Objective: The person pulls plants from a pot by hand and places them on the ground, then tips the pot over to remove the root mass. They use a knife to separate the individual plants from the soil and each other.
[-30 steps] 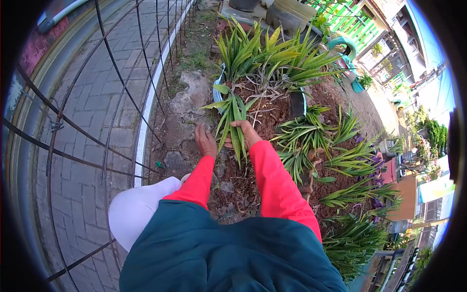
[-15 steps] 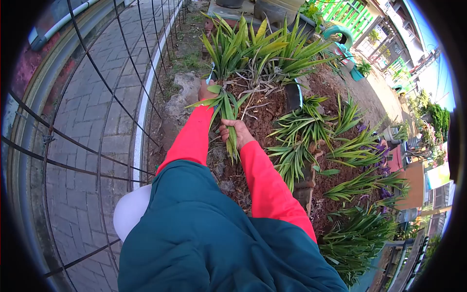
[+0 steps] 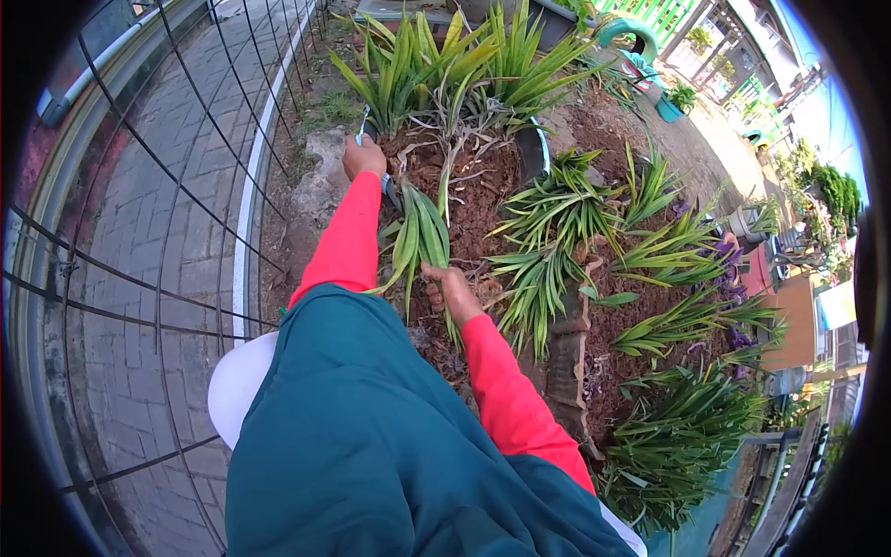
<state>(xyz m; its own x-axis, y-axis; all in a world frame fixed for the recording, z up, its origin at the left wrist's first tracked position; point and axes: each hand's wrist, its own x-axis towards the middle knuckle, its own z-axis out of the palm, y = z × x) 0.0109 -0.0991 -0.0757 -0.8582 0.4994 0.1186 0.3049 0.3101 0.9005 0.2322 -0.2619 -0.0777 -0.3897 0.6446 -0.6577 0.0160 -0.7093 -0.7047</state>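
Observation:
My left hand point(image 3: 365, 158) is closed on the near-left rim of a round, dark planter with a pale blue edge point(image 3: 533, 148). My right hand point(image 3: 453, 291) is closed around the lower part of a bunch of long green leaves point(image 3: 422, 232), close to my body. These leaves stretch from the planter's soil side toward me, some tips hanging below the hand. Brown soil point(image 3: 487, 195) with dry, withered stalks point(image 3: 448, 172) lies inside the planter. Upright strappy plants point(image 3: 418, 74) grow at its far side.
A wire mesh fence point(image 3: 176, 176) runs along my left, beside a paved path point(image 3: 153, 269). To the right are more leafy plants point(image 3: 557, 204) in a brick-edged bed point(image 3: 568, 371). A pale rock point(image 3: 320, 172) sits left of the planter. A teal pot point(image 3: 670, 107) stands farther off.
The leaf bunch has swung away from my left hand, which now shows plainly at the rim. My right hand sits slightly lower in view with the leaves. The view has shifted a little.

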